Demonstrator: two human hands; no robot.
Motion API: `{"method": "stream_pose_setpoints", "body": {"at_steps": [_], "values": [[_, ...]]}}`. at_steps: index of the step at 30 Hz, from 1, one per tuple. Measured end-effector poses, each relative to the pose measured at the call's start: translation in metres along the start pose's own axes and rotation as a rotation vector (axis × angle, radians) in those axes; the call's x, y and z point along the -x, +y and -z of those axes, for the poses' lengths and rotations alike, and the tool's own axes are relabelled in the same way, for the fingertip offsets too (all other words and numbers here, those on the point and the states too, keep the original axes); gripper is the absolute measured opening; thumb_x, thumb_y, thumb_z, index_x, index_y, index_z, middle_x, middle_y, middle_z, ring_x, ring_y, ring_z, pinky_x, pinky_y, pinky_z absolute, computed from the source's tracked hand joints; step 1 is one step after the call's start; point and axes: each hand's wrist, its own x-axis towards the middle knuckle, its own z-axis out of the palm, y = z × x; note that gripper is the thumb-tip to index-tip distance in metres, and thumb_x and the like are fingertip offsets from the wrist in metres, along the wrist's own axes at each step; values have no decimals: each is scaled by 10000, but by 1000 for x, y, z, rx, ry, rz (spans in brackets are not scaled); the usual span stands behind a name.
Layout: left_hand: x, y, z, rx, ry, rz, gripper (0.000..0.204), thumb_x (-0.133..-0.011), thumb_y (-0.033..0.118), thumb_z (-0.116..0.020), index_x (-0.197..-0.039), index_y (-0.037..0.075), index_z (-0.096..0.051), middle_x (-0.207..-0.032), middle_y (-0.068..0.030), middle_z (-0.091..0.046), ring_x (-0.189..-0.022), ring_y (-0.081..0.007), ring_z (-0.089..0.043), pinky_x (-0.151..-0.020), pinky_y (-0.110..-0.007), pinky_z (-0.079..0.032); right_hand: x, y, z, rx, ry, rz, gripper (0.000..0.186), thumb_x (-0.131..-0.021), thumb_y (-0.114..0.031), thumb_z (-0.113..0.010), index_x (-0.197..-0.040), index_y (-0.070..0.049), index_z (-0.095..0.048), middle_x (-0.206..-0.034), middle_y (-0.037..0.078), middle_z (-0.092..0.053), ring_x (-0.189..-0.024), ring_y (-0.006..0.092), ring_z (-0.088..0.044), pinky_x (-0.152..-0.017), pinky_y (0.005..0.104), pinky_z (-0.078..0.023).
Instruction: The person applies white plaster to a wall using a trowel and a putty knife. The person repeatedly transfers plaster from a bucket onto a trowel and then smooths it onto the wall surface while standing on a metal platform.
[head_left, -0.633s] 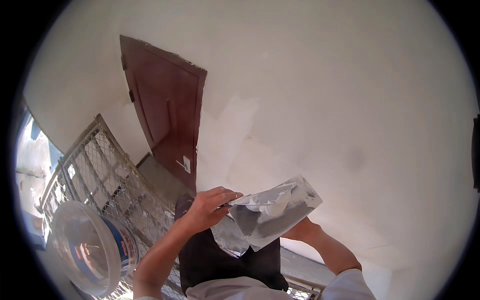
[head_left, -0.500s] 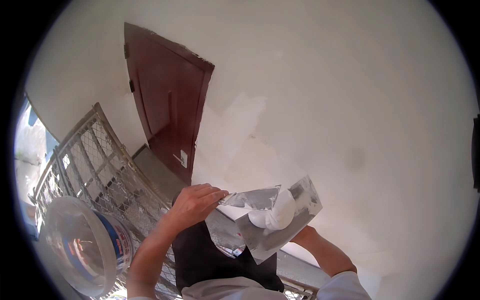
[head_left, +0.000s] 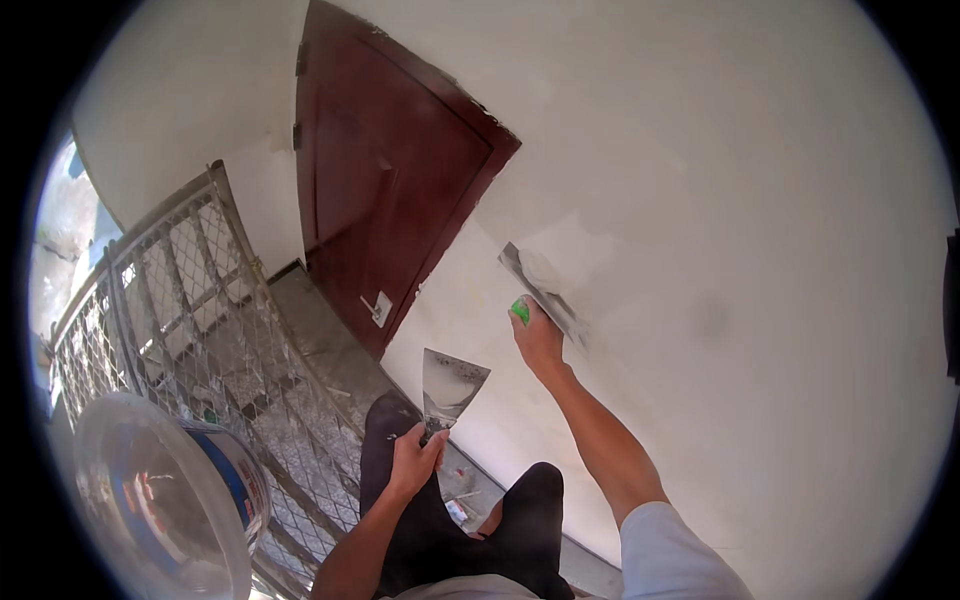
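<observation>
My left hand is closed round the handle of a putty knife, its wide smeared blade pointing up in front of my knees. Farther out, my right hand grips the green handle of a plastering trowel. White putty shows along the trowel's far side, which faces the pale wall. The trowel is tilted at the wall, right of the door; whether its whole edge touches is hard to tell. Whiter patches mark the wall around it.
A dark red door with a lever handle stands ahead to the left. A metal mesh railing runs along the left side. In the lower left is a clear plastic bucket. My bent knees are below my hands.
My right hand has swung the trowel up and out to the wall, carrying the putty. My left hand has dropped with the putty knife, away from the trowel. The view has shifted.
</observation>
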Motion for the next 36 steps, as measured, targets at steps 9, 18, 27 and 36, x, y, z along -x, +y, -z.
{"method": "stream_pose_setpoints", "body": {"at_steps": [9,18,27,36], "values": [[-4,-8,1,74,78,-77,326,-978,184,-661,-749,1,-520,-581,-44,-587,-488,-100,-549,-457,-273,-427,-58,22,14,-377,-178,-228,212,-779,-208,-763,-800,-11,-691,-655,58,-630,-616,159,-588,-615,314,-478],[-3,-10,1,-33,97,-126,333,-970,160,-663,-729,1,-498,-552,-53,-573,-473,-109,-551,-445,-283,-427,-118,-28,210,-798,-206,-343,156,-835,-161,-744,-855,-23,-673,-782,29,-619,-701,98,-563,-618,256,-448],[0,-6,-2,-65,96,-181,314,-961,136,-665,-736,-8,-501,-547,-62,-576,-441,-119,-542,-415,-283,-411,-147,-41,418,-898,128,-145,189,-880,-196,-735,-923,-32,-653,-795,16,-599,-683,95,-557,-606,261,-454],[4,-3,-4,-2,54,-208,306,-951,113,-664,-728,-5,-490,-543,-73,-574,-431,-121,-549,-391,-288,-402,-83,-80,437,527,-118,108,257,-870,-205,-665,-1001,4,-593,-731,186,-623,-728,346,-618,-674,422,-489]]}}
